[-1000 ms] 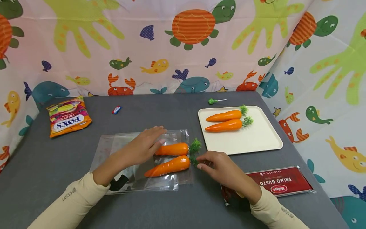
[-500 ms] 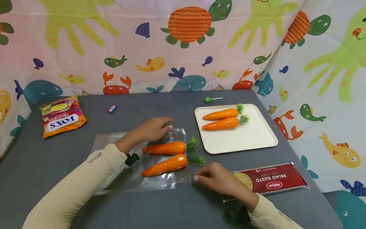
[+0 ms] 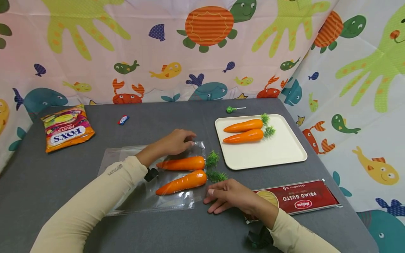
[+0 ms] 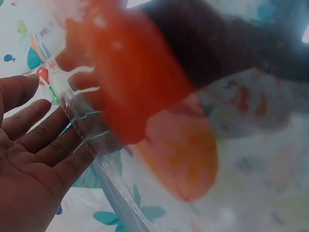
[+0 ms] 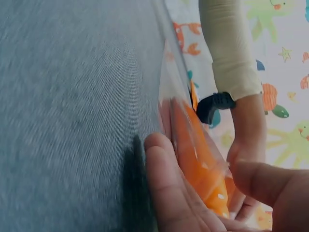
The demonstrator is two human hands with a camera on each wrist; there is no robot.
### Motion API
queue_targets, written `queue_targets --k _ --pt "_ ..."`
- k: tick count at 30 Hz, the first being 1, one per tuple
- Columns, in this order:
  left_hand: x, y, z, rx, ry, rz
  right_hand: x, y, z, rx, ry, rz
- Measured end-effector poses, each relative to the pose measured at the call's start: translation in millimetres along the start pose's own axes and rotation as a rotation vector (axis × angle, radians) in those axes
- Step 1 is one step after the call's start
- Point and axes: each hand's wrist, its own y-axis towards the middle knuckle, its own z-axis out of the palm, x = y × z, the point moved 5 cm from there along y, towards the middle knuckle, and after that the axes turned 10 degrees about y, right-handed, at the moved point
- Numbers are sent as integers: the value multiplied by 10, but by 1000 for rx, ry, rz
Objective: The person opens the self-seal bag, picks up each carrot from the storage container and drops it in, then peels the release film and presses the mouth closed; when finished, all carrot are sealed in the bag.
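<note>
Two orange plastic carrots with green tufted tops, the far one (image 3: 180, 163) and the near one (image 3: 181, 182), lie side by side inside a clear flat plastic bag (image 3: 148, 196) in the middle of the grey table (image 3: 63, 182), their greens poking out at the bag's open right end. The left hand (image 3: 177, 142) now pinches the far right corner of the bag mouth, fingers curled over it; a second ago it lay flat over the far carrot. The right hand (image 3: 226, 198) has let go of the near carrot's greens and rests with fingers relaxed on the table, touching the near right edge of the bag. I judge that loading is over and attention has moved to the bag's mouth. To the right, well apart, a cream rectangular tray (image 3: 284, 154) holds two more carrots (image 3: 245, 130).
</note>
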Motion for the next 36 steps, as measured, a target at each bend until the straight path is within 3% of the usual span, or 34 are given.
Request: queue_targets --k 6,19,29,36 --pt "19 -11 -52 -11 -14 -9 -23 33 46 -13 82 65" --pt "-9 -17 -64 -16 -43 22 -68 111 28 -58 92 45" --pt "-10 -133 -287 -96 -249 -19 71 88 -68 -78 1 -42" --pt "-5 -280 -539 -188 -318 -41 345 21 -133 -77 -199 -208"
